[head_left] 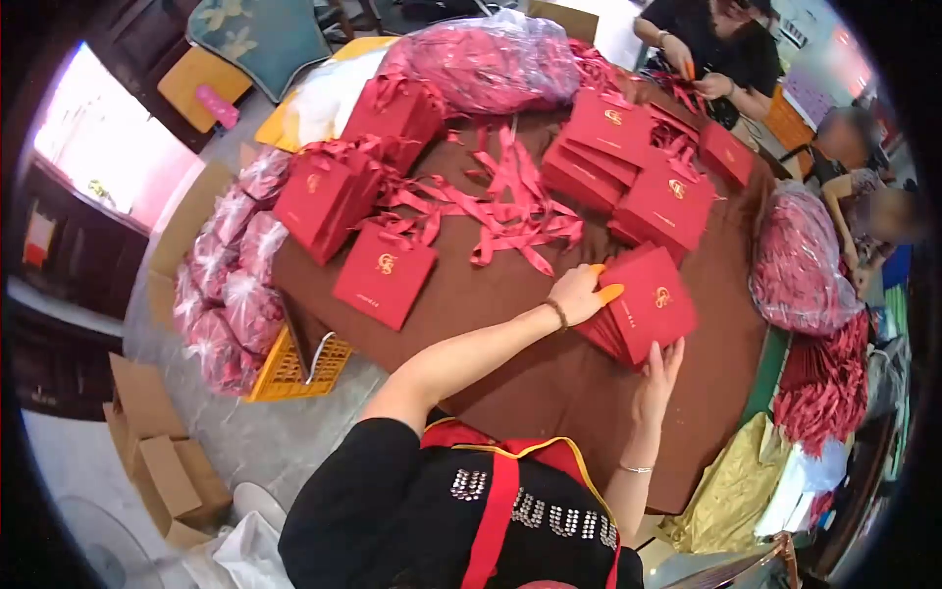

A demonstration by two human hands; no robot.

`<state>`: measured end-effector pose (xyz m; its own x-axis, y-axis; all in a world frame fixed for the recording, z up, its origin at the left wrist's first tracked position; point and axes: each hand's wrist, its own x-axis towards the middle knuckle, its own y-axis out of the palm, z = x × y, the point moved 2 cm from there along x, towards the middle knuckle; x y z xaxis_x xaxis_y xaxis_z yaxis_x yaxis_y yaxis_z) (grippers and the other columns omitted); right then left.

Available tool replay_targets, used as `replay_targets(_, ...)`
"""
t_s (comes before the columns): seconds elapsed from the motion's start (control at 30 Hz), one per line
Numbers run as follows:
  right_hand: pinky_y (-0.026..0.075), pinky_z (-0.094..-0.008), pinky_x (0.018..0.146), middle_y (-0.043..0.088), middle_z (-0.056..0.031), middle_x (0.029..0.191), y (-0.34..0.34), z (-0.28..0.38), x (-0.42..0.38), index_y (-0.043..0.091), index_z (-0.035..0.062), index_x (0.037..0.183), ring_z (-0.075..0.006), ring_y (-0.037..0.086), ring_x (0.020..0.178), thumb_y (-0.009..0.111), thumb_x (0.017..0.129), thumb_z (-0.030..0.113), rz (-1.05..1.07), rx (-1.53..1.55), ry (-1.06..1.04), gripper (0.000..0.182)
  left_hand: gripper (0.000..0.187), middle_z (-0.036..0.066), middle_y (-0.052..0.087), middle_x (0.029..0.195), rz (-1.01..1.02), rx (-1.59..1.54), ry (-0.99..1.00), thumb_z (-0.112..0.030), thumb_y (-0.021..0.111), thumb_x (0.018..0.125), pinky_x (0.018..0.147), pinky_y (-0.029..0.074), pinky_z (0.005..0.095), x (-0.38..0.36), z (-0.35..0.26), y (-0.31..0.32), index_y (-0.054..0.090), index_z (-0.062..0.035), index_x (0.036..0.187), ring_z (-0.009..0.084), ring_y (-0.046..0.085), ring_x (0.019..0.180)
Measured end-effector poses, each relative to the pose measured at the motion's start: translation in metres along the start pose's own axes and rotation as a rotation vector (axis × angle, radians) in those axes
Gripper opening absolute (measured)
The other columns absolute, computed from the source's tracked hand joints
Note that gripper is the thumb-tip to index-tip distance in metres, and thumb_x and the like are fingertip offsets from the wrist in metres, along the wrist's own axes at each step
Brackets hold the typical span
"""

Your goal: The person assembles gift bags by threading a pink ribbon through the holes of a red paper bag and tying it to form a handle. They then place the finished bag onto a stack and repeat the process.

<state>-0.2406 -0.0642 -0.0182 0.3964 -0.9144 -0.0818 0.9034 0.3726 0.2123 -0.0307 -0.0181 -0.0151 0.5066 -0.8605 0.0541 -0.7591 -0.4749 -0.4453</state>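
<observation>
A small stack of red paper gift bags with gold lettering is held between my two hands over the brown tablecloth. My left hand, with orange finger covers on its thumb and a finger, grips the stack's left edge. At the lower right edge, my right hand holds the bags with its fingers up against them. Just beyond are more stacked red bags with ribbon handles. To the left, another red bag lies flat, its ribbon toward the far side.
Loose red ribbons lie mid-table on the brown cloth. A plastic-wrapped red bundle sits at the back. A co-worker's hands handle ribbons at far right. Yellow crate and bagged red bundles stand left.
</observation>
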Motion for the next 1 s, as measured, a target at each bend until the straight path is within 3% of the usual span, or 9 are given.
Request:
replay_targets(0.27, 0.020, -0.0325, 0.108, 0.017, -0.0130, 0.147, 0.004, 0.012, 0.009, 0.008, -0.0001, 0.143, -0.0205, 0.022, 0.133, 0.054, 0.088, 0.006, -0.034, -0.035, -0.024, 0.072, 0.057, 0.018, 0.057, 0.112, 0.099, 0.129, -0.069, -0.049, 0.057, 0.081, 0.084, 0.042, 0.0414, -0.015, -0.018, 0.011, 0.056, -0.0057, 0.117, 0.0330, 0.054, 0.102)
replay_targets(0.33, 0.020, -0.0328, 0.108, 0.015, -0.0132, 0.147, 0.009, 0.015, 0.006, 0.007, -0.0001, 0.143, -0.0212, 0.022, 0.133, 0.056, 0.087, 0.006, -0.056, -0.166, -0.130, 0.075, 0.057, 0.015, 0.051, 0.122, -0.188, 0.507, 0.175, -0.049, 0.055, 0.081, 0.086, 0.037, 0.0418, -0.020, -0.039, 0.004, 0.054, -0.0067, 0.120, 0.0310, 0.048, 0.107)
replay_targets(0.4, 0.020, -0.0351, 0.108, 0.014, -0.0139, 0.147, 0.006, 0.019, -0.001, 0.007, 0.0004, 0.143, -0.0209, 0.020, 0.134, 0.057, 0.087, 0.007, -0.084, -0.342, -0.222, 0.075, 0.055, 0.013, 0.049, 0.123, -0.290, 0.494, 0.346, -0.045, 0.058, 0.081, 0.087, 0.033, 0.0414, -0.029, -0.059, -0.007, 0.054, -0.0059, 0.119, 0.0293, 0.043, 0.107)
replay_targets(0.43, 0.026, -0.0336, 0.105, 0.026, -0.0126, 0.140, 0.009, 0.025, -0.008, 0.018, 0.0009, 0.139, -0.0191, 0.029, 0.127, 0.057, 0.087, 0.007, -0.150, -0.289, -0.269, 0.065, 0.051, 0.012, 0.051, 0.118, -0.270, 0.374, 0.400, -0.038, 0.061, 0.081, 0.086, 0.033, 0.0406, -0.037, -0.069, -0.014, 0.054, -0.0034, 0.118, 0.0285, 0.045, 0.105)
replay_targets(0.53, 0.036, -0.0273, 0.091, 0.043, -0.0078, 0.121, -0.008, 0.032, -0.033, 0.037, 0.0025, 0.122, -0.0127, 0.043, 0.108, 0.058, 0.086, 0.005, -0.269, -0.072, -0.150, 0.042, 0.039, 0.013, 0.061, 0.095, 0.075, -0.453, 0.100, -0.014, 0.066, 0.080, 0.071, 0.046, 0.0304, -0.072, -0.082, -0.031, 0.054, 0.0039, 0.112, 0.0191, 0.058, 0.083)
replay_targets(0.73, 0.038, -0.0166, 0.065, 0.052, 0.0036, 0.081, -0.024, 0.012, -0.081, 0.048, 0.0073, 0.085, -0.0026, 0.047, 0.073, 0.061, 0.084, 0.002, -0.156, 0.103, 0.127, 0.014, 0.027, 0.011, 0.060, 0.080, 0.866, -0.003, 0.035, -0.025, 0.057, 0.087, 0.070, 0.046, 0.0300, -0.100, -0.027, -0.065, 0.059, 0.0007, 0.092, 0.0152, 0.057, 0.075)
replay_targets(0.83, 0.038, -0.0170, 0.059, 0.052, 0.0040, 0.078, -0.022, -0.010, -0.096, 0.050, 0.0066, 0.085, -0.0021, 0.047, 0.067, 0.062, 0.084, 0.003, 0.014, 0.000, 0.331, 0.013, 0.024, 0.014, 0.062, 0.088, 0.357, 0.214, 0.262, -0.024, 0.055, 0.087, 0.074, 0.046, 0.0359, -0.069, -0.007, -0.081, 0.061, -0.0017, 0.094, 0.0313, 0.059, 0.083)
replay_targets(0.9, 0.040, -0.0173, 0.059, 0.052, 0.0031, 0.078, -0.022, -0.018, -0.103, 0.051, 0.0057, 0.087, -0.0022, 0.048, 0.067, 0.063, 0.084, 0.005, 0.078, -0.153, 0.330, 0.013, 0.022, 0.012, 0.060, 0.097, 0.007, 0.474, 0.347, -0.015, 0.062, 0.080, 0.080, 0.044, 0.0371, -0.042, 0.016, -0.087, 0.062, -0.0058, 0.099, 0.0298, 0.055, 0.090)
replay_targets(1.0, 0.040, -0.0183, 0.056, 0.053, 0.0014, 0.076, -0.017, -0.023, -0.109, 0.051, 0.0049, 0.088, -0.0034, 0.047, 0.062, 0.064, 0.083, 0.007, 0.100, -0.264, 0.335, 0.014, 0.027, 0.008, 0.058, 0.098, -0.061, 0.638, 0.449, -0.014, 0.063, 0.077, 0.079, 0.042, 0.0377, -0.019, 0.032, -0.083, 0.063, -0.0078, 0.104, 0.0280, 0.052, 0.090)
